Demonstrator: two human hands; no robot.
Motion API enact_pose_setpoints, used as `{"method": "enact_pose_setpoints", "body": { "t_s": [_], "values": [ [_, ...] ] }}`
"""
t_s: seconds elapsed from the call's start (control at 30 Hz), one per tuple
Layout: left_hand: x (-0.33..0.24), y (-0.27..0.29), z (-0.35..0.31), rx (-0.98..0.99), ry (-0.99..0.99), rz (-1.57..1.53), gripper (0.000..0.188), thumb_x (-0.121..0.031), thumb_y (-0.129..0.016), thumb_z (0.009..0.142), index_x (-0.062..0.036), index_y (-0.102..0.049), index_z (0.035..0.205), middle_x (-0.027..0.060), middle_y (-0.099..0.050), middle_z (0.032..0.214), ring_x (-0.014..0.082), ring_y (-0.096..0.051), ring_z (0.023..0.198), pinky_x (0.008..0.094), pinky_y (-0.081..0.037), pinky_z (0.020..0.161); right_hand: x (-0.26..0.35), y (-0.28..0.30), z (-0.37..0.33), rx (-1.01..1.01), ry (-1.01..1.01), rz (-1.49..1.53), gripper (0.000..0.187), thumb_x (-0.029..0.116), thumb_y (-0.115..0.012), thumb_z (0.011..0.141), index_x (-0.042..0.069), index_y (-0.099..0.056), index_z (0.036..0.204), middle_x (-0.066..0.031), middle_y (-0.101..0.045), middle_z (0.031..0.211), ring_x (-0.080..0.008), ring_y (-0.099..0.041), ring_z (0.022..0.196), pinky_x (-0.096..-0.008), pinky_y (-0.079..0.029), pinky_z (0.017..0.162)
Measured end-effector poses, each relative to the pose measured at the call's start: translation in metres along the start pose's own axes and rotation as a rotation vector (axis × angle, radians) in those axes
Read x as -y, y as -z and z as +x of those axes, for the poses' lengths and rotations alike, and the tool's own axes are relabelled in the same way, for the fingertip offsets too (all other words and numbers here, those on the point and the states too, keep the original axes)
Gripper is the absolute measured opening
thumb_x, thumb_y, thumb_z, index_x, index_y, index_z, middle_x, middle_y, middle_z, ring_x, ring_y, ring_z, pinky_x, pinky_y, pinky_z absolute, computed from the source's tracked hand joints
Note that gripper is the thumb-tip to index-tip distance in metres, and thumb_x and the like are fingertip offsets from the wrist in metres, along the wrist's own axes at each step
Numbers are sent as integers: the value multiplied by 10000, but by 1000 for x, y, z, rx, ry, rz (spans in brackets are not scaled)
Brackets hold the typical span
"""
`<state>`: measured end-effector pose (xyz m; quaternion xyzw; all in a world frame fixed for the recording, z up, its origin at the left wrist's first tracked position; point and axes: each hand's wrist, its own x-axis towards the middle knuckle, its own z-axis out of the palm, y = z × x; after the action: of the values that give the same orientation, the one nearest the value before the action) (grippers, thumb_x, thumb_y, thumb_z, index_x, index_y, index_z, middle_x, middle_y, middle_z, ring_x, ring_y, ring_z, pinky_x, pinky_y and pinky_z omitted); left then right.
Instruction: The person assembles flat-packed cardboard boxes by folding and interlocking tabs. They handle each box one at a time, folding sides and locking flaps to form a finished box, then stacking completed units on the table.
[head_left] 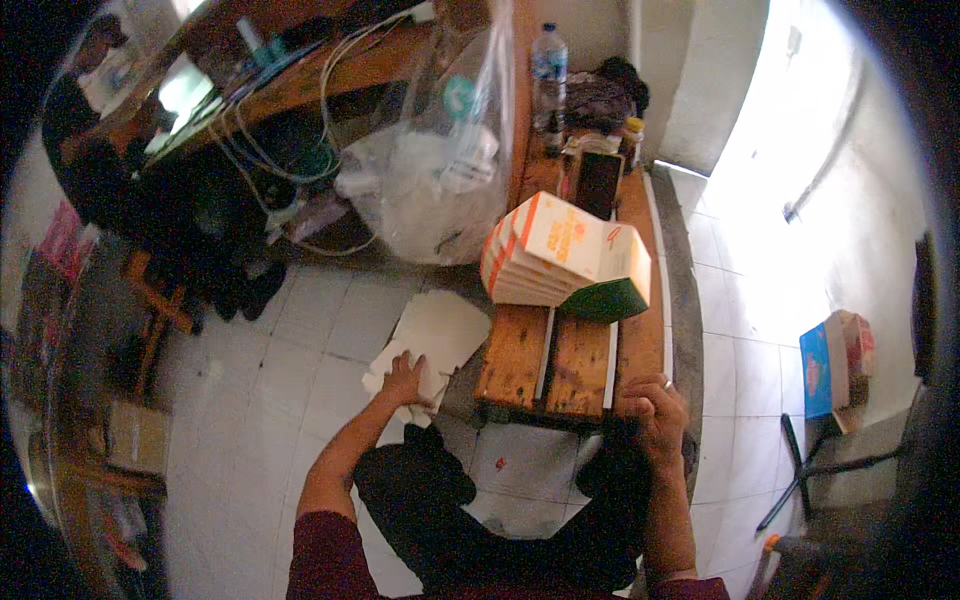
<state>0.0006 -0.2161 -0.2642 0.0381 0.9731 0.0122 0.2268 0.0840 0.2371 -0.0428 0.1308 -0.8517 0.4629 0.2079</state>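
Observation:
My left hand (405, 385) reaches down to a pile of white flat card sheets (445, 330) lying low beside the wooden bench (515, 370). Its fingers are spread over the near edge of the pile. On the bench stands a nested stack of folded cartons (570, 255), white with orange print, with a green panel at the near end; neither hand touches it. At the bench's near right corner is my right hand (658, 408), a ring on one finger. Its fingers are curled in, and whatever may be inside them is hidden.
Farther along the bench are a dark phone (598, 185), a water bottle (549, 80) and a dark cloth bundle (610, 92). A large clear plastic bag (430, 190) hangs left of it. A person (90, 130) sits far left. Right, a blue box (818, 370) stands near black metal legs (800, 470).

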Motion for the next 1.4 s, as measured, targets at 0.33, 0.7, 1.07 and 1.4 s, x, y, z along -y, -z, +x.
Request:
{"method": "enact_pose_setpoints", "body": {
  "t_s": [0.33,0.7,1.07,1.4],
  "values": [
    [42,-1,18,79,-82,-112,513,-404,-672,721,-102,-641,1133,224,-587,1170,400,-540,1094,466,-456,921,-1,-1,6,29,-4,-1,283,255,-540,920,24,-650,800,-134,-620,770,-306,-598,737,-381,-467,657],
    [30,230,-213,-788,188,-374,260,-268,-670,795,-9,-683,825,141,-632,661,257,-592,556,355,-449,553,28,13,20,113,-131,-1,235,175,-591,867,-21,-605,737,-157,-595,733,-284,-593,708,-350,-447,633],
    [-94,282,-280,-956,-327,-1069,227,-174,-787,728,4,-688,829,70,-669,801,156,-625,769,289,-492,704,104,-28,132,440,57,775,505,130,-657,851,9,-425,1284,-115,-602,1123,-220,-585,1036,-341,-455,921],
    [-137,310,-188,-607,-518,-1589,585,-170,-742,789,-13,-473,1284,110,-615,1131,201,-583,1049,360,-453,925,87,30,136,289,80,135,284,17,-619,816,-12,-558,1092,-116,-646,891,-150,-617,862,-290,-483,740]
  ]
}}
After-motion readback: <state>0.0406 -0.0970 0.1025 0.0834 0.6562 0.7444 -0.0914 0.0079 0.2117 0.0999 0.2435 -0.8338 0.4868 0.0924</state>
